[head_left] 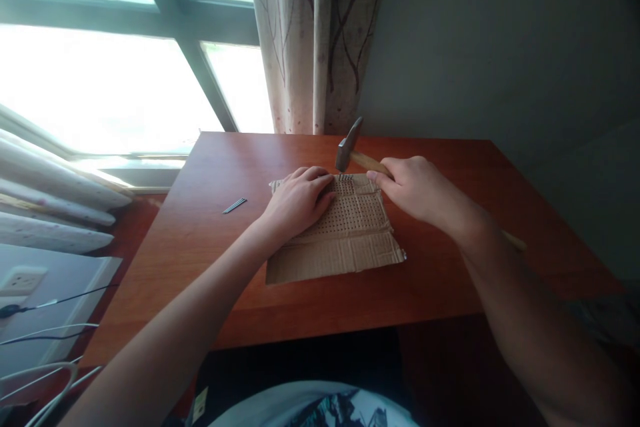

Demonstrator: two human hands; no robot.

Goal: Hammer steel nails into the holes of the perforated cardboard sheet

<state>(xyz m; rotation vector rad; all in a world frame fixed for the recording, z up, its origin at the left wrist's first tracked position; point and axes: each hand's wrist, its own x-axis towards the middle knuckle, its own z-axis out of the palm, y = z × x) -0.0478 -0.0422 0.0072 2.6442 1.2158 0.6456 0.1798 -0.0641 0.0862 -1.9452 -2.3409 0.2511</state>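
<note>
- Head view: my right fingers (395, 166) wrap hammer (363, 159) at cardboard's (343, 253) far edge.
- Left fingers (313, 175) loosely spread on cardboard, nothing visibly gripped.
- Nail row (345, 177) stands at far edge; loose nails (235, 205) left of cardboard, undriven.

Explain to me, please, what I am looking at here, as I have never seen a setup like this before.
There is no machine here: a person works with two bare hands. The single picture comes from a camera worn on the head, looking forward and down. On the wooden table lies a piece of cardboard dotted with rows of small holes. The left hand rests on it, while the right hand grips a hammer by its wooden handle. The hammer's head is just above some small nail-like pieces near the cardboard's far edge. To the left lie a few thin rods. Beyond are a window and a curtain.
</note>
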